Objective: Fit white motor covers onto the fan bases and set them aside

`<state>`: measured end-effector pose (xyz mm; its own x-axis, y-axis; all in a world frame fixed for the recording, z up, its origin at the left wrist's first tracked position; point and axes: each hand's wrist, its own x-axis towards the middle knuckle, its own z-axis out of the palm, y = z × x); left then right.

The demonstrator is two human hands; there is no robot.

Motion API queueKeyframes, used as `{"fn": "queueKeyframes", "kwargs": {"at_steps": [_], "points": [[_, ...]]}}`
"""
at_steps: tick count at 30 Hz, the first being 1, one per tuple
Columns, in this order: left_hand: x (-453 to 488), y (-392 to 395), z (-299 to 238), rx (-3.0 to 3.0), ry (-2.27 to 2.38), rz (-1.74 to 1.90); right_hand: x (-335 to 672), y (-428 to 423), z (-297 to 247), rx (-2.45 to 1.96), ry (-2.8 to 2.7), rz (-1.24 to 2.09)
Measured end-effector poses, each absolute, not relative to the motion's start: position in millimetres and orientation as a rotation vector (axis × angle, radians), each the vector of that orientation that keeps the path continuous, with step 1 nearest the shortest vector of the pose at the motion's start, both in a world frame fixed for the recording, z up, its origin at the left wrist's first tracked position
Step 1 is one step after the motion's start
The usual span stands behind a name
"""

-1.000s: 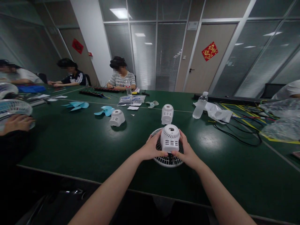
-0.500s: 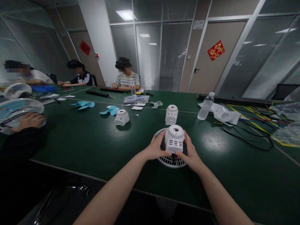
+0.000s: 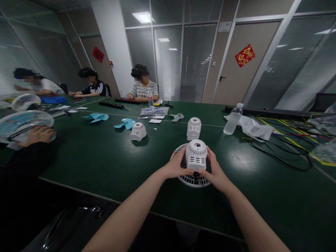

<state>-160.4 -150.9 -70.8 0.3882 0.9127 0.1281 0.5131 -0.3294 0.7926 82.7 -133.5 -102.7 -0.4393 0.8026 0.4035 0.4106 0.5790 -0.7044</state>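
Observation:
Between my two hands sits a white fan motor cover (image 3: 196, 155) with vent slots and a hole in its top. It rests over a round white fan grille (image 3: 193, 182) that lies on the green table. My left hand (image 3: 179, 165) grips the cover's left side, thumb along its lower front edge. On the opposite side my right hand (image 3: 215, 169) clasps it, thumb at the same front edge. Just behind stands a second white motor cover (image 3: 194, 128), and a third cover (image 3: 138, 131) is farther left. What lies under the held cover is hidden.
Blue fan blades (image 3: 125, 124) and a pale fan blade (image 3: 176, 117) lie farther back. A water bottle (image 3: 233, 119) stands at right beside crumpled white plastic (image 3: 255, 128) and black cables (image 3: 282, 161). At left, a co-worker's hand (image 3: 39, 134) touches another fan grille (image 3: 15, 122). Several people sit beyond.
The whole view has shifted slightly, so the scene appears a little farther right. Both hands keep their hold on the cover, which stays over the grille.

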Motion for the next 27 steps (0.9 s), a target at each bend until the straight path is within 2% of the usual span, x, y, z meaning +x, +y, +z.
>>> {"fn": "queueKeyframes", "kwargs": {"at_steps": [16,27], "points": [[-154.5,-133.2,-81.0,1.863,1.339,1.043,72.5,-94.0,-96.7,-0.912,-2.018,0.810],[-153.0,-124.9,-87.8,1.888,1.326,1.071,67.1,-93.9,-114.3,-1.060,-1.955,0.633]]}}
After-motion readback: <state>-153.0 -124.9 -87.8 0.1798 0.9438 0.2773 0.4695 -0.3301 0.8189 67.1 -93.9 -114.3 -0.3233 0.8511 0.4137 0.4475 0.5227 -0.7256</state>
